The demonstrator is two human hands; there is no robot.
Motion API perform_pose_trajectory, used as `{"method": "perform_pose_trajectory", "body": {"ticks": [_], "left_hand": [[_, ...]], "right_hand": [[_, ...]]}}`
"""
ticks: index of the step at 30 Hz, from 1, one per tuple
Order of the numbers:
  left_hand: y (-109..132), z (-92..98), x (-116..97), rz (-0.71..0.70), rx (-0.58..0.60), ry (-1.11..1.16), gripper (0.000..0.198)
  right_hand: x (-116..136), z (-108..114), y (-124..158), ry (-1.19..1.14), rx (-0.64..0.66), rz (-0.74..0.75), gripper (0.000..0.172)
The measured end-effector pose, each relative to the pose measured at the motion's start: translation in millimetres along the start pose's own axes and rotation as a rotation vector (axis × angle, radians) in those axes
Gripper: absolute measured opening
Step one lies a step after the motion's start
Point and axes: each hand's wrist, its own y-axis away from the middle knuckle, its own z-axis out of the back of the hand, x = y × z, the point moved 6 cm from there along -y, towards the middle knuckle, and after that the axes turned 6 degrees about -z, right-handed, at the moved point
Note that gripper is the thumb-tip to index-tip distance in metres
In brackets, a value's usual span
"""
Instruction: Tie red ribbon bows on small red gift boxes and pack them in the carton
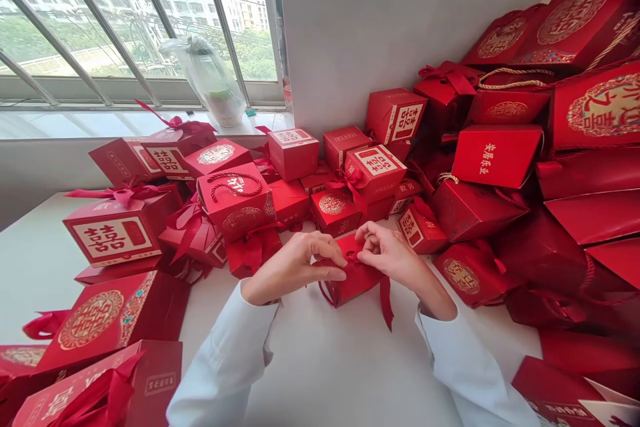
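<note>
A small red gift box [353,287] sits on the white table in front of me, with both hands over its top. A red ribbon [386,303] lies across the box, and one tail hangs down its right side. My right hand [390,255] is closed, thumb and forefinger pinching the ribbon near the middle of the lid. Just left of that, my left hand [295,263] hovers at the box's left edge. Its fingers are curved and the thumb stands apart from them, with nothing visible held between.
Red gift boxes with ribbons surround the work spot: a stack at the left [130,220], several behind, and a tall heap at the right [495,153]. A cup in a plastic bag [220,93] stands on the sill by the barred window.
</note>
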Motion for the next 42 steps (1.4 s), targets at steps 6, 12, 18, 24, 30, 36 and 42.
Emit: {"method": "perform_pose_trajectory", "body": {"ticks": [6, 12, 18, 24, 30, 36, 42], "left_hand": [[-18, -17.3, 4, -0.14, -0.155, 0.011, 0.007], [-20, -15.8, 30, -0.006, -0.34, 0.132, 0.012], [-20, -14.5, 34, -0.052, -0.321, 0.03, 0.012], [-20, -12.9, 32, -0.117, -0.307, -0.113, 0.023], [-21, -15.0, 34, -0.168, -0.292, -0.099, 0.024], [-24, -17.4, 41, -0.163, -0.314, -0.007, 0.011], [-25, -18.6, 40, -0.162, -0.281, 0.007, 0.01]], "right_hand": [[-2, -1, -3, -0.034, 0.006, 0.012, 0.016], [-4, -1, -5, -0.053, 0.017, 0.03, 0.016], [-4, 0, -5, -0.06, 0.022, 0.027, 0.017], [-10, -1, -6, -0.103, 0.06, -0.019, 0.018], [-12, -1, -7, -0.172, 0.082, -0.028, 0.017], [-14, -2, -8, -0.231, 0.103, -0.016, 0.017], [-16, -2, -8, -0.275, 0.127, 0.005, 0.018]]}}
